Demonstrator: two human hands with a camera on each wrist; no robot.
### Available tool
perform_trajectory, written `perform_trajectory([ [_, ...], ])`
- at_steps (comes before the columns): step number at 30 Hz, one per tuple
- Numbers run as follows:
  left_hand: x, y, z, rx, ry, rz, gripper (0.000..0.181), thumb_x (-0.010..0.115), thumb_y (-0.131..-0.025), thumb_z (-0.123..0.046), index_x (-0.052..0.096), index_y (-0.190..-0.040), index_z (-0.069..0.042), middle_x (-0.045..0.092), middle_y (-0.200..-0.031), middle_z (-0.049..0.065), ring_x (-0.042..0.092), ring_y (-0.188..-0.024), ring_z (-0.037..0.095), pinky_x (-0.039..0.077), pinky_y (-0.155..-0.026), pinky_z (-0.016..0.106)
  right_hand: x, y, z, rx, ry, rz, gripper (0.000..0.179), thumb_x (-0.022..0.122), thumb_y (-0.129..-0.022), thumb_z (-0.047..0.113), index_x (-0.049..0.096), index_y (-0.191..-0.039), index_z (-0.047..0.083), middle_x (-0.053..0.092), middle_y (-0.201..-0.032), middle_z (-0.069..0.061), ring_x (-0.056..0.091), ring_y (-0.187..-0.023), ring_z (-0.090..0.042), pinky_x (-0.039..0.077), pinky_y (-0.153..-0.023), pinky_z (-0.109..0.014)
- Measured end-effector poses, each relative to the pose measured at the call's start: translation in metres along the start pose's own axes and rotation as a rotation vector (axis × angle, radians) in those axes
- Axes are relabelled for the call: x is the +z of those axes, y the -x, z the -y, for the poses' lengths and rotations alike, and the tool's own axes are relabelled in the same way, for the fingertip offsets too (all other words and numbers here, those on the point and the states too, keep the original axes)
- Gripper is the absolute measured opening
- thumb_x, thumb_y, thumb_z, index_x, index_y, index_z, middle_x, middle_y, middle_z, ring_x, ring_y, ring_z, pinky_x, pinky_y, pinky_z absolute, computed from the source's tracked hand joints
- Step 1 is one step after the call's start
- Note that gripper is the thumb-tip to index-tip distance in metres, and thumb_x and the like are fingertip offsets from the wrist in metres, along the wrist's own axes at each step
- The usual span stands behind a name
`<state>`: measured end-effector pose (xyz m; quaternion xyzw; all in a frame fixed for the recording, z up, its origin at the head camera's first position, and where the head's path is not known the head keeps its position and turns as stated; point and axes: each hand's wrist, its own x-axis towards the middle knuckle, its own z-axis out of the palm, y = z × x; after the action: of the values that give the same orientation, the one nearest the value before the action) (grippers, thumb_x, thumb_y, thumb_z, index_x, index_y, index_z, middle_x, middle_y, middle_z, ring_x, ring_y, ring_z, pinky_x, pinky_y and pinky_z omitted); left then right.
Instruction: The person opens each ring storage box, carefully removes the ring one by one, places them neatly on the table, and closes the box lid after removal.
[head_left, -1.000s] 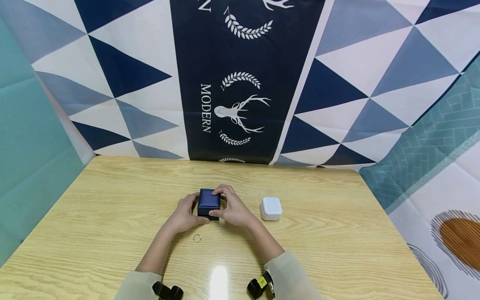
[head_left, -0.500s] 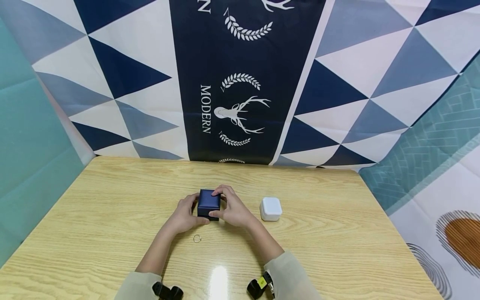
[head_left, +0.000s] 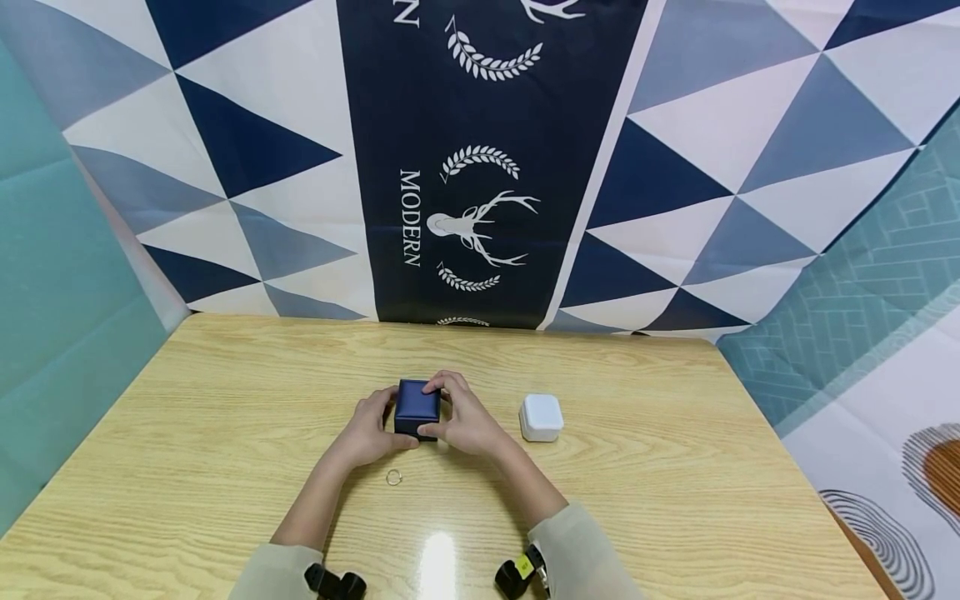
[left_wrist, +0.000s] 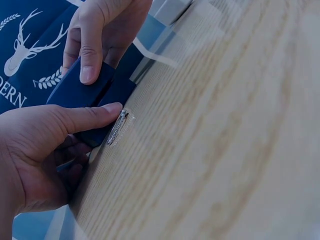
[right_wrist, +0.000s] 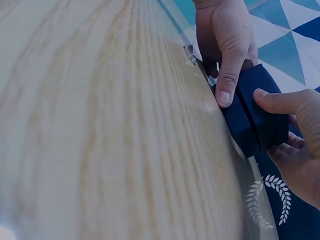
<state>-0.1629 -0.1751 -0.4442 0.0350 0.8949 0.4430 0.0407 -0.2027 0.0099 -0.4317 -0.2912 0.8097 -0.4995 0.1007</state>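
Observation:
A dark blue ring box [head_left: 417,402] sits on the wooden table between both hands, its smooth square lid facing up. My left hand [head_left: 366,432] grips the lower half from the left, thumb along the front. From the right, my right hand [head_left: 470,421] holds the upper half, with its thumb [right_wrist: 272,101] on the lid's front. A thin dark seam shows between lid and base in the right wrist view. On the near side of the box lies a silver ring [head_left: 394,477], set with small stones in the left wrist view [left_wrist: 117,129]. The box's inside is hidden.
A small white box [head_left: 541,418] with rounded corners stands to the right of the right hand. Behind the wooden table [head_left: 645,500] hangs a patterned cloth [head_left: 292,125] with triangles and deer heads. Teal cloth [head_left: 67,317] borders the left side.

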Motion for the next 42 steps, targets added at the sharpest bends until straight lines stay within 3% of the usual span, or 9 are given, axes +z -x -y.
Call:
perform_trajectory([
  [21,-0.0013,-0.0005,-0.0020,-0.004,0.001,0.006,0.087,0.082,-0.070,-0.022,0.036,-0.141,0.000,0.047,-0.135,0.019,0.038,-0.120,0.033,0.038,-0.098,0.050,-0.0002,0.0010,0.0014,-0.011,0.046,0.006,0.048,0.075,-0.075,0.000,0.049,-0.114,0.007,0.036,-0.133,-0.010,0.040,-0.127,-0.025,0.035,-0.109,-0.036],
  [29,-0.0008,-0.0003,-0.0009,-0.004,-0.008,0.005,0.086,0.082,-0.071,-0.022,0.036,-0.141,-0.001,0.048,-0.134,0.018,0.038,-0.119,0.034,0.039,-0.097,0.050,0.0001,0.0018,0.0022,-0.012,0.069,0.002,0.057,0.076,-0.075,0.003,0.047,-0.124,0.007,0.037,-0.135,-0.010,0.041,-0.127,-0.025,0.037,-0.108,-0.038],
  [37,0.0003,-0.0003,-0.0003,0.002,-0.011,0.002,0.087,0.082,-0.071,-0.020,0.035,-0.141,0.001,0.047,-0.135,0.019,0.038,-0.119,0.034,0.039,-0.097,0.051,-0.0006,0.0032,0.0055,0.062,0.115,-0.023,0.074,0.080,-0.074,0.016,0.041,-0.137,0.016,0.043,-0.137,-0.007,0.046,-0.122,-0.025,0.040,-0.102,-0.043],
  [42,0.0009,-0.0006,-0.0007,0.001,-0.041,-0.005,0.088,0.082,-0.071,-0.020,0.034,-0.142,0.001,0.046,-0.136,0.020,0.038,-0.119,0.035,0.038,-0.097,0.052,-0.0019,0.0029,0.0058,0.090,0.109,-0.034,0.072,0.076,-0.078,0.031,0.040,-0.139,0.019,0.043,-0.139,-0.006,0.047,-0.123,-0.025,0.043,-0.099,-0.043],
])
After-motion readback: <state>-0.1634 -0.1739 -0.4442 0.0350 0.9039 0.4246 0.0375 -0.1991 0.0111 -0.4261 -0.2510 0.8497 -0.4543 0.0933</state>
